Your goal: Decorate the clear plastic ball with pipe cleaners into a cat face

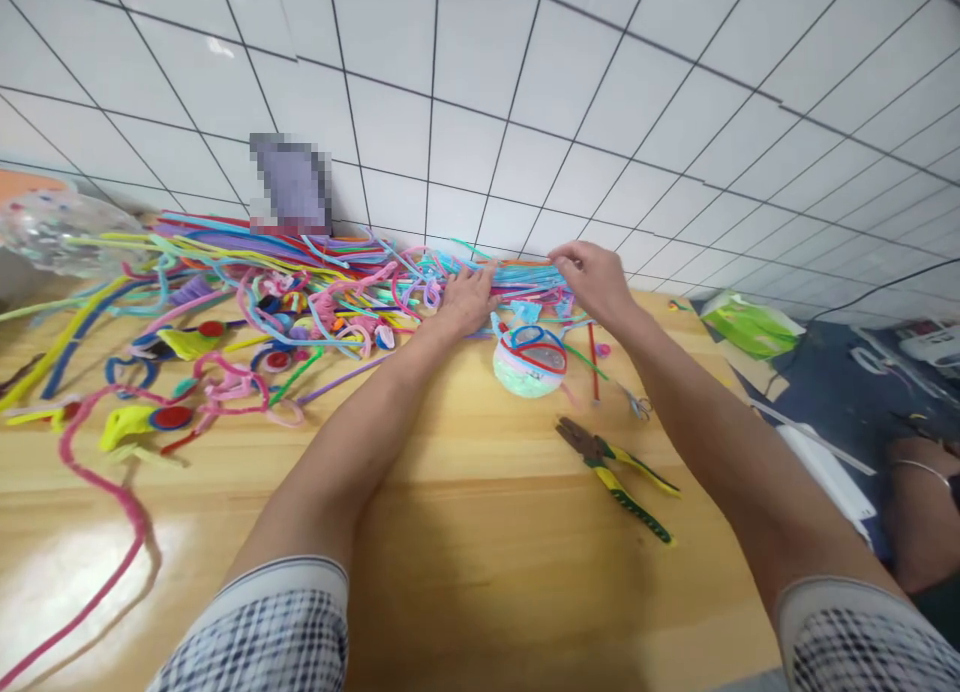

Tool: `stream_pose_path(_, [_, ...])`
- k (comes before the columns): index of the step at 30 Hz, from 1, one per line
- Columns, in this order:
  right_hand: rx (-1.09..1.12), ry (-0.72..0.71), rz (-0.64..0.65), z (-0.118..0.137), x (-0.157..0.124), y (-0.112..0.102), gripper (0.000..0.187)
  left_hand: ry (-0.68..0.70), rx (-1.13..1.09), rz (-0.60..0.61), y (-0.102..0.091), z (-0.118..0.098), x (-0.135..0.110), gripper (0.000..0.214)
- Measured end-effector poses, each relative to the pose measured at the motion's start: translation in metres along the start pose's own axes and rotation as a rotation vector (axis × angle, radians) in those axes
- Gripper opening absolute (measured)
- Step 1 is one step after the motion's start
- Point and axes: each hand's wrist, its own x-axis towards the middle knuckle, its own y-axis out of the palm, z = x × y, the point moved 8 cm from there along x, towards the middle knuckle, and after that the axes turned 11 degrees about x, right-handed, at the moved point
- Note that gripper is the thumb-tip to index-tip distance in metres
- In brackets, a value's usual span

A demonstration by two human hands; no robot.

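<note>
Colourful pipe cleaners (352, 262) lie in a long, tangled heap along the wall. My left hand (469, 300) rests on the heap, fingers spread and flat. To its right, my right hand (592, 274) has thumb and forefinger pinched at the right ends of a light blue bundle of pipe cleaners (529, 274). Whether a strand is between those fingertips is too small to tell. Just in front of my hands sits a round, pale green and pink ball-like piece (529, 370) with blue and red loops on top. Combination pliers (619, 477) with yellow-green handles lie nearer me, jaws toward the heap.
Bent pipe-cleaner pieces in yellow, red and blue (187, 342) cover the left of the wooden table (480, 572). A long pink strand (139, 522) trails to the front left edge. Small scissors (639, 404) lie at right. Another person's arm (926, 512) shows at far right.
</note>
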Motion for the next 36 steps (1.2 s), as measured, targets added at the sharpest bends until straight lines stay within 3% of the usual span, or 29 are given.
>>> stream_pose_path(3, [-0.075,0.043,0.098,-0.019,0.035,0.034,0.037,0.022,0.024,0.012,0.0,-0.003,0.0,0.06])
stream_pose_path(6, [-0.178,0.076,0.172,-0.032,0.051,0.055,0.042,0.03,0.036,0.015,-0.003,-0.005,-0.002,0.053])
stream_pose_path(11, [-0.369,0.116,0.297,-0.052,0.058,0.074,0.045,0.032,0.072,0.011,-0.005,-0.006,-0.005,0.053])
stream_pose_path(15, [-0.393,0.127,0.339,-0.062,0.059,0.082,0.046,0.044,0.095,0.018,-0.003,-0.007,-0.004,0.055])
stream_pose_path(20, [-0.32,0.073,0.235,-0.061,0.059,0.075,0.039,0.045,0.066,0.002,0.0,-0.006,-0.001,0.058])
stream_pose_path(29, [0.163,-0.001,0.007,-0.05,0.06,0.032,0.018,-0.008,0.023,-0.063,-0.001,0.001,0.001,0.058])
stream_pose_path(32, [0.269,0.032,-0.026,-0.055,0.066,0.021,0.017,-0.013,0.035,-0.049,-0.003,-0.001,0.002,0.059])
stream_pose_path(36, [0.277,0.038,0.005,-0.056,0.065,0.025,0.012,-0.019,0.05,-0.035,-0.005,-0.002,0.002,0.057])
